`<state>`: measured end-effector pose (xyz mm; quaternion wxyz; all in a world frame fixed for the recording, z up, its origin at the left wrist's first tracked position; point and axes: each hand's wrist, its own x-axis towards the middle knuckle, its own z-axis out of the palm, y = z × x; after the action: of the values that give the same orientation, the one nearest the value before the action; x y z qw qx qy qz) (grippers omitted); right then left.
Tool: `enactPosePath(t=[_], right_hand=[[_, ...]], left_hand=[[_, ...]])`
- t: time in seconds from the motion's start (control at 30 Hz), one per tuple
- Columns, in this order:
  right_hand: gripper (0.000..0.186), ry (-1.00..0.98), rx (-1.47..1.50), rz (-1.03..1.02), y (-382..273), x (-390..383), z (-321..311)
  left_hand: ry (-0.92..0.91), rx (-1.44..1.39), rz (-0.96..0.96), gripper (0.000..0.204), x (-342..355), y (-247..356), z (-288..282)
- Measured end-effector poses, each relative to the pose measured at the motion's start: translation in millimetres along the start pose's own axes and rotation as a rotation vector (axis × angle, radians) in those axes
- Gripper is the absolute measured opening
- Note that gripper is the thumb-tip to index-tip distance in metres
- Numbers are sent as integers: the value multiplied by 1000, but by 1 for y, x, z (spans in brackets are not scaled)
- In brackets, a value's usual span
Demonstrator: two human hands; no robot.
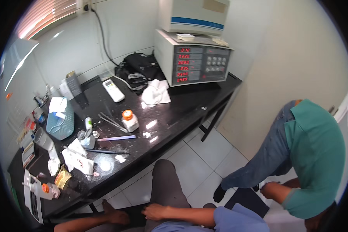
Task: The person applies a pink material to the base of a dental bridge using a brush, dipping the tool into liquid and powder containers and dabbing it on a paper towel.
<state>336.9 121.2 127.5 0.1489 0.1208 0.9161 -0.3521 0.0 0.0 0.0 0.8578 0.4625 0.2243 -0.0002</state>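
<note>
Both of my hands rest over my lap at the bottom of the view. My right hand [155,212] lies on my dark trousers, fingers lightly bent and nothing held. Just left of it my left hand [119,217] rests low near my leg; shadow hides its fingers. Nearest on the black table [135,166] are a white tissue packet [79,160], a black pen-like stick [107,151] and a purple-blue stick [116,137]. Farther back stand an orange-capped white bottle [130,121] and metal tweezers [111,123]. Neither hand touches these.
A machine with red digits [199,63] stands at the back right. A white remote [113,91], black bag [139,69], white cloth [156,92], blue basket [61,121] and small scale [33,197] are also there. At the right, a person in green [315,154] bends down.
</note>
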Motion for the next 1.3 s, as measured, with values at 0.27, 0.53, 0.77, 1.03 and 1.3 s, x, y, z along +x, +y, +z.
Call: enactPosePath(t=[0.27,0.53,0.77,1.03,1.3], right_hand=[[40,41,-7,16,9,-17,8],[48,37,-86,56,-7,-47,-28],[43,478,-172,231,12,-169,-55],[38,594,193,567,18,-245,-24],[41,579,267,570,32,-242,-19]], left_hand=[[934,857,-387,42,0,78,40],[1732,364,-493,37,52,-3,-1],[1939,190,-442,34,73,-8,-1],[2039,110,-448,32,82,-11,-10],[1887,218,-441,31,113,-1,-61]])
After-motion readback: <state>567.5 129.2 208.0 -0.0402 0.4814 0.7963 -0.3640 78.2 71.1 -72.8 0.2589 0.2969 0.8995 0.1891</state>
